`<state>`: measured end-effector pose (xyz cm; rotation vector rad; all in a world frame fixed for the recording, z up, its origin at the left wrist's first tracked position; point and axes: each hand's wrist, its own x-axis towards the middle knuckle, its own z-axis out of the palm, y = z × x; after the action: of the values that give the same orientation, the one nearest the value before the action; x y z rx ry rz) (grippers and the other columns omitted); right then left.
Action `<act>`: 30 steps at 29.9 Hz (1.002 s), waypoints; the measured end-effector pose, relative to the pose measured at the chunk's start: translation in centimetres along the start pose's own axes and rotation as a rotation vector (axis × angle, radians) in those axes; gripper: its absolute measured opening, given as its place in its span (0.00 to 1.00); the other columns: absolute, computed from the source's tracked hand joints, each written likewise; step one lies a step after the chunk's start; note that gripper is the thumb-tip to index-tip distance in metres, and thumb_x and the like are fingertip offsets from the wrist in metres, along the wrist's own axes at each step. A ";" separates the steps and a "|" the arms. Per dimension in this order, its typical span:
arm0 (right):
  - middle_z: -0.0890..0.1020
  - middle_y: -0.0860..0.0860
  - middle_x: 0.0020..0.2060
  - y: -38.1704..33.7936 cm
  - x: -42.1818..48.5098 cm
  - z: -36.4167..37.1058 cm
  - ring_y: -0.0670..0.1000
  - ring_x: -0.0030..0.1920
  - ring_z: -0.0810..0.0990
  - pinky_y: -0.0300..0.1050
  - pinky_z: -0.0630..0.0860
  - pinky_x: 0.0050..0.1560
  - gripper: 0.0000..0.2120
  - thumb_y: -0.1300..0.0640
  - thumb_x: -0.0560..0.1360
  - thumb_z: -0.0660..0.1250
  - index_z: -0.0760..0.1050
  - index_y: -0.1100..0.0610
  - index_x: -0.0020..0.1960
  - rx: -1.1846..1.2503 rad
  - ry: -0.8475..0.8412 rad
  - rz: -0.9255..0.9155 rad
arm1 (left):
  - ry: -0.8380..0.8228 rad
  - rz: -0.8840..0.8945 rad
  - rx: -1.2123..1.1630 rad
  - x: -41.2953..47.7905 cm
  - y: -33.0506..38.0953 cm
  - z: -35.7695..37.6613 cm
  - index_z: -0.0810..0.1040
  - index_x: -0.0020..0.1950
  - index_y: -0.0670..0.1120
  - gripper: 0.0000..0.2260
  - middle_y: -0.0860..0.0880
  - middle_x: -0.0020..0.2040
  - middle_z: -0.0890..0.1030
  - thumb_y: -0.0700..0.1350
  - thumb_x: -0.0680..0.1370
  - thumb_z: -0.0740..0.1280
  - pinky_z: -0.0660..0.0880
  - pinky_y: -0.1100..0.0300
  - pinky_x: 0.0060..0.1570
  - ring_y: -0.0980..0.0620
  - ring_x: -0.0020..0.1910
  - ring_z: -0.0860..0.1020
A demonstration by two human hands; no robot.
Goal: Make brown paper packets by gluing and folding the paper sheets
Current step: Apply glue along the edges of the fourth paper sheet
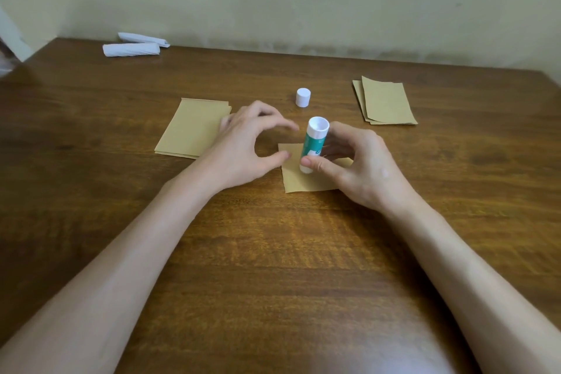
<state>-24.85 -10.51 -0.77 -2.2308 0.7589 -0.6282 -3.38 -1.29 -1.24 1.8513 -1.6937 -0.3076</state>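
Note:
A green and white glue stick (313, 143) stands nearly upright, uncapped, its lower end on a small brown paper sheet (299, 181) at the table's middle. My right hand (358, 167) grips the stick with thumb and fingers. My left hand (246, 149) hovers just left of it, fingers curved, its thumb touching the sheet's left edge. The white cap (303, 97) stands alone behind the stick. A stack of brown sheets (192, 128) lies to the left, partly under my left hand.
Another stack of brown paper pieces (385, 102) lies at the right. Two white rolled bundles (133, 46) sit at the far left near the wall. The wooden table (273, 252) stretches toward me between my forearms.

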 end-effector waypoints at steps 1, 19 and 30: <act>0.87 0.44 0.52 0.0 0.0 0.0 0.44 0.54 0.86 0.51 0.83 0.61 0.14 0.49 0.76 0.78 0.81 0.49 0.59 -0.004 0.002 0.003 | 0.015 0.012 0.020 -0.1 0.2 0.0 0.78 0.65 0.64 0.17 0.59 0.63 0.71 0.53 0.77 0.73 0.60 0.51 0.72 0.59 0.67 0.69; 0.88 0.44 0.50 0.0 -0.1 0.0 0.42 0.53 0.86 0.49 0.83 0.60 0.12 0.52 0.76 0.79 0.82 0.49 0.57 0.029 0.014 -0.011 | -0.258 0.012 -0.034 -0.5 0.4 -0.2 0.66 0.72 0.68 0.32 0.66 0.62 0.76 0.64 0.72 0.76 0.61 0.52 0.72 0.67 0.67 0.68; 0.86 0.40 0.58 -0.7 -0.1 -1.3 0.40 0.62 0.83 0.51 0.79 0.69 0.14 0.58 0.79 0.75 0.81 0.42 0.60 0.015 -0.152 -0.038 | -0.287 0.007 0.003 -0.1 0.0 0.2 0.66 0.74 0.65 0.34 0.66 0.64 0.74 0.64 0.72 0.76 0.59 0.54 0.69 0.64 0.69 0.65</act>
<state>-25.47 -10.61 0.51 -2.2541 0.6343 -0.4739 -3.55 -1.22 -1.45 1.8738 -1.8879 -0.5924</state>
